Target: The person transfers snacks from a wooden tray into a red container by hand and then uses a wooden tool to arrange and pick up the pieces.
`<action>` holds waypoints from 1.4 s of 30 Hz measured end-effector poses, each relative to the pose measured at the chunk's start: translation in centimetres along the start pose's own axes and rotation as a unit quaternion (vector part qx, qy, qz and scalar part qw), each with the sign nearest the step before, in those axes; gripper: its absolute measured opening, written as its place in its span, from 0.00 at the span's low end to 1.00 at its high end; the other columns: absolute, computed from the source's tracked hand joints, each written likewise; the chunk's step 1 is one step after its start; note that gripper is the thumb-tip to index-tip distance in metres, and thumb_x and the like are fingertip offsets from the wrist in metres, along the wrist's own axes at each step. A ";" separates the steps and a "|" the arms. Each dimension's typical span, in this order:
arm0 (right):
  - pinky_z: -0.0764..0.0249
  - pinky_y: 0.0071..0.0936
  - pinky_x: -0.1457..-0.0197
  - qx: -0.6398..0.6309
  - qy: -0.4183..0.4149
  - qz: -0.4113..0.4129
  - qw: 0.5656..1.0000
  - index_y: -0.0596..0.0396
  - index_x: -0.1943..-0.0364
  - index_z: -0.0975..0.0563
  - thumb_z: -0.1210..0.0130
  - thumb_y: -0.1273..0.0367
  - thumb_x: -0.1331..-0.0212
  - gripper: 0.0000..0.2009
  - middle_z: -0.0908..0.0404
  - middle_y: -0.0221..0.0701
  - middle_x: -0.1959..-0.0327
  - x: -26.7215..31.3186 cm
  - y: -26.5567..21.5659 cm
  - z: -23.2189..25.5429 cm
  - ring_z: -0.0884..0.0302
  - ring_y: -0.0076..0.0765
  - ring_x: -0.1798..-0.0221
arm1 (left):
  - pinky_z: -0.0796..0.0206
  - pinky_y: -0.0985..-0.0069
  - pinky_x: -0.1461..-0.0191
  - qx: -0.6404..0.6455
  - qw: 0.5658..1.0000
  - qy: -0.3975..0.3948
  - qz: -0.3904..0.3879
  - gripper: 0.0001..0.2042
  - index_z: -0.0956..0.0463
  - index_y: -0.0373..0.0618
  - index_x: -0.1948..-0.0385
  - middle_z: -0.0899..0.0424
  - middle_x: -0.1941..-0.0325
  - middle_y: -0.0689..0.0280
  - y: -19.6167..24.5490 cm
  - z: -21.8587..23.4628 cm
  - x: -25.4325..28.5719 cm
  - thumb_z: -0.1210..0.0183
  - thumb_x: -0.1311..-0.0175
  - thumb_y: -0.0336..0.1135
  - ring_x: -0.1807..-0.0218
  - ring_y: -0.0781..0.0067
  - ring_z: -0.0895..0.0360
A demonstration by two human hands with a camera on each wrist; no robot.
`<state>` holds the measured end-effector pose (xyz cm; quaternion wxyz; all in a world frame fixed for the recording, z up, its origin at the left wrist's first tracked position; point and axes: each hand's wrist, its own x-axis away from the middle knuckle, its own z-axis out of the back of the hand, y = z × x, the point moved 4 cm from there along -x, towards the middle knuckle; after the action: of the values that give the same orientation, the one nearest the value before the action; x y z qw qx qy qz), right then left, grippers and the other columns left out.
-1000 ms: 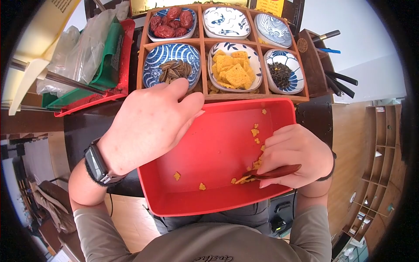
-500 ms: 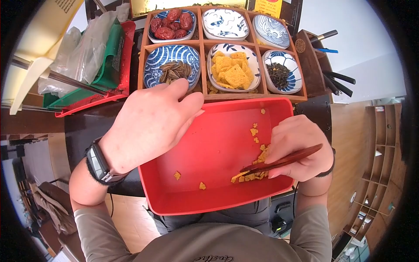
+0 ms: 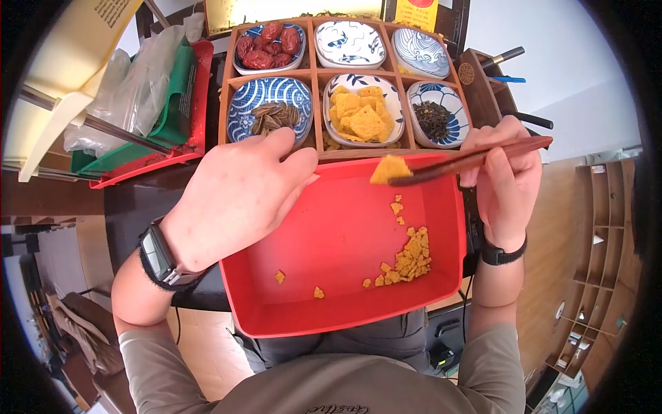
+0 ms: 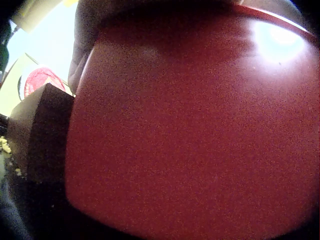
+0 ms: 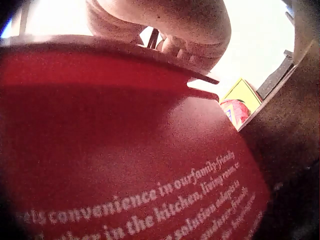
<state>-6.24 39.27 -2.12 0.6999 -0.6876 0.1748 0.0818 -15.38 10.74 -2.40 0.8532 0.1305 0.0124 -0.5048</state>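
My right hand [image 3: 510,183] pinches a pair of dark wooden tongs [image 3: 462,162] over the bin's far right rim. Between the tong tips is a yellow cracker piece [image 3: 390,168], close to the front of the divided wooden tray. The left hand [image 3: 238,193] grips the far left rim of a red plastic bin [image 3: 324,234]; its fingertips are largely hidden. Broken yellow crumbs [image 3: 414,259] lie heaped in the bin's near right corner, with several scattered bits elsewhere. A patterned bowl [image 3: 331,138] of yellow crackers stands in the tray's front middle compartment.
The wooden tray [image 3: 315,62] also holds bowls with red dates [image 3: 265,58], striped seeds [image 3: 272,119] and dark tea leaves [image 3: 434,121], plus two bare bowls behind. Left stands a green and red holder [image 3: 181,103] with plastic bags; right, a wooden pen box [image 3: 483,86].
My right hand has risen from the bin's near right corner toward the tray, carrying a cracker piece in the tongs. The crumb heap is now uncovered. My left hand keeps its place.
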 end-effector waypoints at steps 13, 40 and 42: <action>0.27 0.17 0.63 0.091 0.066 -0.072 0.991 0.55 0.55 0.17 0.36 0.69 0.21 0.05 0.09 0.30 0.67 -0.9 1.6 0.3 0.15 0.19 0.66 | 0.23 0.55 0.63 0.003 1.000 -0.006 0.005 0.08 0.24 0.44 0.60 0.23 0.63 0.57 -0.1 0.0 0.0 0.35 0.28 0.36 0.63 0.46 0.17; 0.20 0.18 0.59 0.156 0.039 -0.064 0.985 0.59 0.49 0.18 0.37 0.76 0.24 0.06 0.12 0.29 0.59 -0.8 1.0 -1.0 0.13 0.20 0.60 | 0.24 0.55 0.62 0.006 1.000 -0.005 0.003 0.08 0.24 0.44 0.60 0.23 0.62 0.56 0.0 0.0 -0.1 0.35 0.28 0.36 0.63 0.46 0.17; 0.20 0.18 0.59 0.148 0.046 -0.049 0.987 0.59 0.49 0.18 0.36 0.76 0.24 0.06 0.12 0.28 0.59 -0.7 1.0 -1.0 0.13 0.20 0.61 | 0.24 0.55 0.62 0.009 1.000 -0.007 0.004 0.08 0.24 0.44 0.60 0.23 0.62 0.56 0.0 0.1 -0.1 0.35 0.28 0.35 0.63 0.46 0.17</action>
<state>-7.41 38.41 -2.84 0.7883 -0.5875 0.1825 -0.0111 -15.42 10.80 -2.31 0.8542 0.1348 0.0011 -0.5023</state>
